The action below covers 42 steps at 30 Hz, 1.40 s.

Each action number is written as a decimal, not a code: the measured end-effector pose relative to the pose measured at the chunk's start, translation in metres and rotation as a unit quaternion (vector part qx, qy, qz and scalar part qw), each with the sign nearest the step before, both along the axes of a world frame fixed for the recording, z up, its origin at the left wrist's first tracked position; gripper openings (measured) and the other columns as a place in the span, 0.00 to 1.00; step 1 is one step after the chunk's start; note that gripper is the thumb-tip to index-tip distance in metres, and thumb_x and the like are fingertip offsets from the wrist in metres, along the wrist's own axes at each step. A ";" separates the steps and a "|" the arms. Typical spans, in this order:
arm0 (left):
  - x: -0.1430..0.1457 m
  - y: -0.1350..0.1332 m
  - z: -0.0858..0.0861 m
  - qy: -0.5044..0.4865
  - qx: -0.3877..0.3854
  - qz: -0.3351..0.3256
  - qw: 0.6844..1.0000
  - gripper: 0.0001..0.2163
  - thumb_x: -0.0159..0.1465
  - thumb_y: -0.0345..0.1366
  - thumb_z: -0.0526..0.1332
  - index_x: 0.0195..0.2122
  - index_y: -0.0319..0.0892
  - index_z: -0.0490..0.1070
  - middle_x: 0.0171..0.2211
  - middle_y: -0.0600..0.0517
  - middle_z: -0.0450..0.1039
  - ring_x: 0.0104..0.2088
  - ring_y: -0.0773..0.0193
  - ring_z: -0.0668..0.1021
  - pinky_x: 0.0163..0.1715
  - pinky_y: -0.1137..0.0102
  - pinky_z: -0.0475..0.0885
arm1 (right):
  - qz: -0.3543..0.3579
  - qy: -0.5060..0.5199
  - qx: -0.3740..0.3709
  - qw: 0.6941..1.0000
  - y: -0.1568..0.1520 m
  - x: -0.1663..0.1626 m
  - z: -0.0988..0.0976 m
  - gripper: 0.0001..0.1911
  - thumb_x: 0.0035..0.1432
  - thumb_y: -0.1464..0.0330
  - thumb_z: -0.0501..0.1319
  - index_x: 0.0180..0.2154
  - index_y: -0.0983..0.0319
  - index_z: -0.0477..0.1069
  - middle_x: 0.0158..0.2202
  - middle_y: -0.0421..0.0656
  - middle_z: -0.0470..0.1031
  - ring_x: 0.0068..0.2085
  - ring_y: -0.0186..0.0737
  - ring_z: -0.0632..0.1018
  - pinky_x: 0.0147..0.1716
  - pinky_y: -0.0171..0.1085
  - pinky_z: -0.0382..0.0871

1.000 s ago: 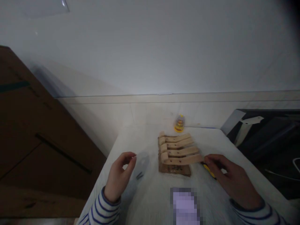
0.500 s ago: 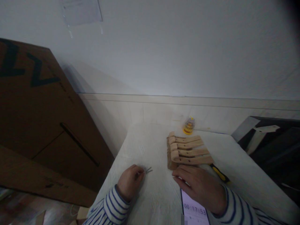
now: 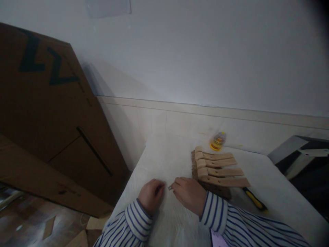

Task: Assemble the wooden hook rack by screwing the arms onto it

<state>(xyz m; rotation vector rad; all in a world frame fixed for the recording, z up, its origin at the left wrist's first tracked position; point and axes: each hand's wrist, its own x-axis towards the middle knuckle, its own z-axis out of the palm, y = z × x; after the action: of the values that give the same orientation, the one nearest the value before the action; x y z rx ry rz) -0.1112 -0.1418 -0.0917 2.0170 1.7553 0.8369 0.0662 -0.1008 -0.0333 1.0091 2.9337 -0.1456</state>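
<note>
My left hand [image 3: 151, 195] rests closed on the white table [image 3: 167, 161], fingers curled over something small that I cannot make out. My right hand [image 3: 189, 193] sits close beside it, fingertips pinching a tiny pale piece [image 3: 170, 187] between the two hands. Just to the right lies a stack of wooden slats [image 3: 218, 168] with holes, set on a brown cardboard piece. A yellow-and-black screwdriver [image 3: 254, 199] lies past the slats. Both sleeves are blue-and-white striped.
A small yellow container [image 3: 218, 141] stands at the table's back edge by the wall. A large brown cardboard box [image 3: 46, 116] leans at the left. A dark object [image 3: 303, 157] sits at the right. A lit phone [image 3: 218, 240] peeks out under my right arm.
My right hand has moved left from beside the slats and phone to meet my left hand. The left hand has closed over the small metal pins. The view has shifted left.
</note>
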 end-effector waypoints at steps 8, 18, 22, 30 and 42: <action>0.000 -0.002 0.000 -0.009 0.003 0.009 1.000 0.10 0.62 0.31 0.55 0.38 0.38 0.75 0.32 0.45 0.78 0.33 0.59 0.79 0.36 0.66 0.74 | 0.006 -0.019 0.008 1.000 0.005 -0.008 -0.006 0.09 0.63 0.73 0.54 0.38 0.64 0.73 0.38 0.47 0.75 0.41 0.44 0.77 0.35 0.39 0.70; 0.000 -0.004 0.001 -0.025 -0.001 0.022 0.999 0.12 0.61 0.32 0.54 0.41 0.36 0.74 0.35 0.43 0.79 0.35 0.57 0.80 0.37 0.64 0.76 | 0.019 -0.023 0.010 1.000 0.006 -0.008 -0.006 0.08 0.63 0.74 0.54 0.39 0.65 0.72 0.39 0.49 0.74 0.41 0.44 0.77 0.35 0.39 0.70; -0.001 -0.003 -0.002 -0.023 0.007 0.021 0.999 0.13 0.61 0.32 0.53 0.42 0.36 0.74 0.35 0.43 0.79 0.35 0.57 0.80 0.37 0.63 0.76 | 0.022 -0.020 0.010 1.000 0.002 -0.005 -0.006 0.09 0.63 0.74 0.53 0.39 0.65 0.72 0.38 0.49 0.75 0.40 0.46 0.77 0.35 0.41 0.70; -0.003 -0.002 -0.010 -0.023 0.042 0.024 0.999 0.13 0.62 0.34 0.53 0.41 0.37 0.74 0.35 0.43 0.80 0.34 0.58 0.81 0.36 0.64 0.77 | 0.023 0.014 0.011 1.000 -0.012 0.009 0.010 0.08 0.62 0.75 0.52 0.38 0.64 0.70 0.35 0.46 0.76 0.36 0.42 0.78 0.32 0.38 0.68; -0.002 -0.001 0.000 -0.007 0.064 0.008 0.998 0.11 0.62 0.36 0.54 0.38 0.40 0.75 0.31 0.47 0.79 0.29 0.61 0.80 0.29 0.68 0.77 | -0.048 0.211 -0.023 0.976 -0.025 0.083 0.011 0.14 0.62 0.75 0.51 0.45 0.62 0.72 0.38 0.47 0.79 0.38 0.41 0.79 0.39 0.39 0.72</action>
<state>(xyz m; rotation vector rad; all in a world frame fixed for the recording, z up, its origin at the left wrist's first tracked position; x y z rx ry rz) -0.1129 -0.1426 -0.0921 2.0734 1.7535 0.9896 0.1489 -0.1255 -0.0228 1.2504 3.2285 -0.4867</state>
